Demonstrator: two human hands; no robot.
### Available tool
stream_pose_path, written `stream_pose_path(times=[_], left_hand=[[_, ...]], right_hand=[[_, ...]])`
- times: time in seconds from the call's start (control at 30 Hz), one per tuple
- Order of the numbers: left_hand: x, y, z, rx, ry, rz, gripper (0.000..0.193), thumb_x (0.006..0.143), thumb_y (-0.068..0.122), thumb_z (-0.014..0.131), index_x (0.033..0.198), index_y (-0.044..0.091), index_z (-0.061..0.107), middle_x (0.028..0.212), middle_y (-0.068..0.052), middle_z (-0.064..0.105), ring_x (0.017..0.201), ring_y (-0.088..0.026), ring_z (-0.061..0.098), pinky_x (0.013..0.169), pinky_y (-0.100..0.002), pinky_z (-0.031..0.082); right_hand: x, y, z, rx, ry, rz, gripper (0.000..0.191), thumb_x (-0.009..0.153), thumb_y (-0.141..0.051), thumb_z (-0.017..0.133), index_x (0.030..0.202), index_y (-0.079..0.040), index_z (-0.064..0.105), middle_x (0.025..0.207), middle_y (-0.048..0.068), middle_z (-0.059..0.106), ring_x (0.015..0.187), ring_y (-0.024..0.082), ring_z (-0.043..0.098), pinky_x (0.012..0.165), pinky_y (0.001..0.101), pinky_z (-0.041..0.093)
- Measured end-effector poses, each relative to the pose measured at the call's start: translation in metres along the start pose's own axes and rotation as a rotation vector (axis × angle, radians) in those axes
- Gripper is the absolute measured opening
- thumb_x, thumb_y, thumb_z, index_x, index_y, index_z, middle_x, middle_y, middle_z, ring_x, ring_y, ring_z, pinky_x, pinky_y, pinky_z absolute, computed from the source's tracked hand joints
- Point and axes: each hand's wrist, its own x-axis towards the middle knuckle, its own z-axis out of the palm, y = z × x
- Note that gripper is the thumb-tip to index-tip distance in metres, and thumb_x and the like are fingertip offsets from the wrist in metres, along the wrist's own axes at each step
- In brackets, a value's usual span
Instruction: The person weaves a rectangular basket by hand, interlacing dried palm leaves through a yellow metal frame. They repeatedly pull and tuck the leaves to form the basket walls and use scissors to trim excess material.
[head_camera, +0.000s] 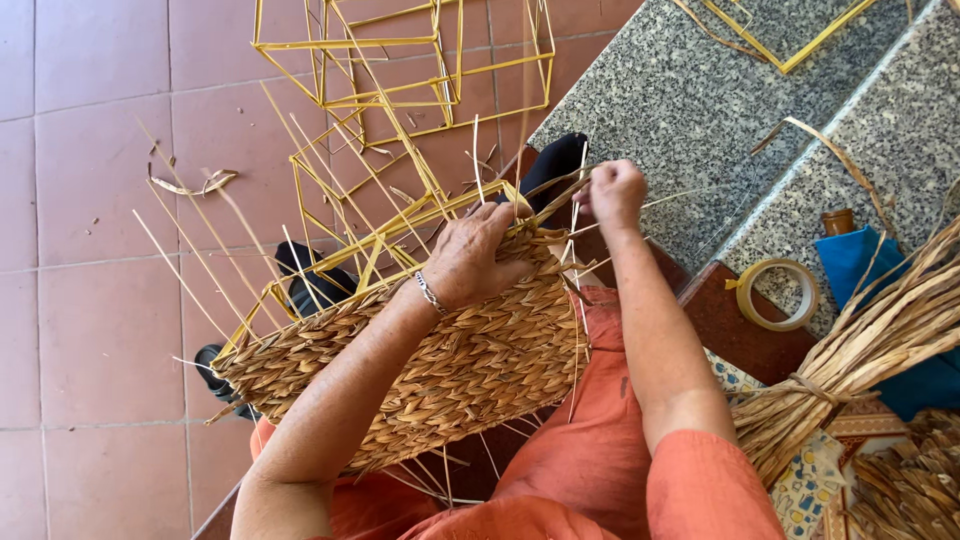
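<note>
A half-woven tan straw basket (450, 360) lies tilted across the lap, yellow frame rods jutting from its unfinished edge.

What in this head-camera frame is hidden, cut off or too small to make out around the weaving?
- Left hand: its fingertips curl over the woven panel edge, so the grip is hidden.
- Right hand: a closed fist; the strand it pinches is too thin to trace.
- Yellow frames: cut off by the top edge.
- Straw bundle: runs past the right edge.
- Tape roll: partly behind the step edge.
</note>
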Motion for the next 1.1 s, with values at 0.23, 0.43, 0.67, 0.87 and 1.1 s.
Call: stream_pose_path(times=[0.23,0.43,0.67,0.87,1.1], left_hand=[[0.012,-0.014,0.014,-0.028,0.132,-0.109,0.036,0.088,0.023,0.076,0.118,0.007,0.066,0.088,-0.014,0.073,0.079,-0.032,0.073,0.074,-0.043,0.057],[0.020,-0.007,-0.004,-0.255,0.165,-0.165,0.032,0.087,0.013,0.072,0.118,0.004,0.068,0.085,-0.010,0.077,0.070,-0.020,0.076,0.068,-0.034,0.060],[-0.088,0.000,-0.014,-0.536,0.487,-0.071,0.019,0.100,0.000,0.064,0.120,0.001,0.066,0.107,-0.008,0.073,0.087,-0.013,0.076,0.077,-0.025,0.065],[-0.207,-0.021,0.040,-0.865,0.639,-0.439,0.019,0.100,0.000,0.062,0.118,-0.002,0.068,0.096,-0.006,0.073,0.077,-0.008,0.067,0.071,-0.022,0.058],[-0.270,-0.049,0.078,-0.904,0.782,-0.620,0.019,0.099,0.001,0.062,0.117,0.000,0.068,0.095,-0.006,0.074,0.076,-0.008,0.067,0.069,-0.021,0.056]], right_hand=[[0.006,-0.020,-0.037,0.536,0.028,0.213,0.018,0.097,0.001,0.040,0.095,0.004,0.058,0.078,0.017,0.071,0.063,0.025,0.076,0.057,0.0364,0.062],[0.011,-0.028,-0.069,1.043,0.132,0.354,0.011,0.100,0.000,0.045,0.099,0.000,0.056,0.078,0.013,0.062,0.068,0.024,0.065,0.076,0.0477,0.067],[0.013,-0.002,-0.087,1.134,0.009,0.295,0.020,0.098,-0.002,0.059,0.113,0.002,0.071,0.097,0.016,0.070,0.086,0.025,0.067,0.087,0.0429,0.058],[-0.010,-0.008,-0.075,1.087,-0.330,0.382,0.030,0.089,-0.025,0.078,0.110,-0.006,0.069,0.102,0.010,0.070,0.097,0.025,0.069,0.098,0.0485,0.055],[-0.029,-0.019,-0.034,0.651,-0.545,0.164,0.024,0.093,-0.024,0.079,0.107,-0.006,0.071,0.101,0.008,0.074,0.095,0.019,0.071,0.090,0.0380,0.059]])
